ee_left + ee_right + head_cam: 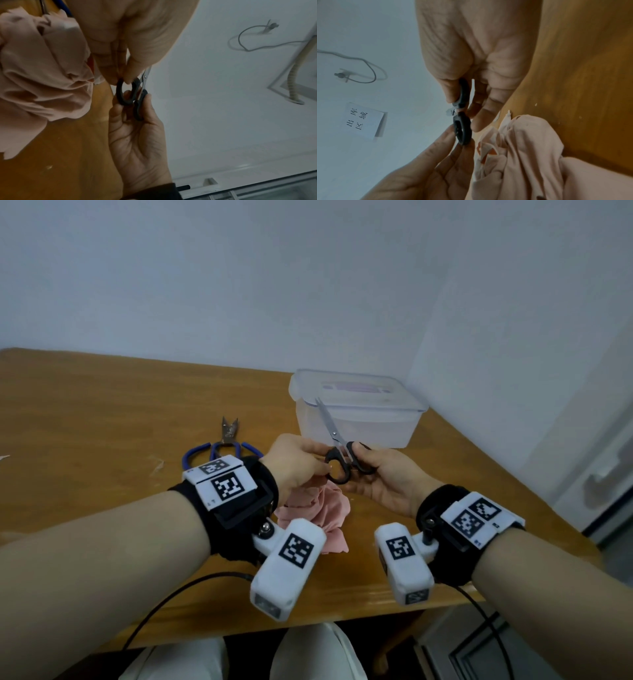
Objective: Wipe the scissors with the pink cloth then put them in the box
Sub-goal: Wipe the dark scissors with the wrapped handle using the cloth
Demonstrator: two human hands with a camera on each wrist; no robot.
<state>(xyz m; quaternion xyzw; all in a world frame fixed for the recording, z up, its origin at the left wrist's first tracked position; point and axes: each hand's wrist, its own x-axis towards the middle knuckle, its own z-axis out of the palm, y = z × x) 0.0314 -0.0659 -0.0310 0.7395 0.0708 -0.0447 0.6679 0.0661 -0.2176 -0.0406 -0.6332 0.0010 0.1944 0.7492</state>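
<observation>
Both forearms reach in from the near edge of the wooden table (102,412), each wearing a black wrist strap with white marker-printed camera housings. Between them, low on the table, lies the crumpled pink cloth (313,510), bunched under and just near of the hands, with no hand holding it. Above the cloth the two hands meet on the black-handled scissors (337,445), which are lifted clear of the table. The left hand (296,462) pinches the left finger loop between thumb and fingertips; the left wrist view shows the thumb and a finger closed on the loop's rim. The right hand (385,475) has its fingers curled around the right loop, palm turned toward the camera. The scissors' long axis runs from the handles, close to the person, away toward the far side of the table and slightly to the left, so the closed steel blades point far and a little upward, their tip showing in front of the near rim of the box (356,409). That box is a clear plastic container standing at the far right of the table, near the corner of the wall; whether a lid sits on it is hard to tell. A second pair of scissors with blue handles (222,445) lies flat on the table left of the hands, partly hidden behind the left wrist strap, its short blades pointing to the far side.
</observation>
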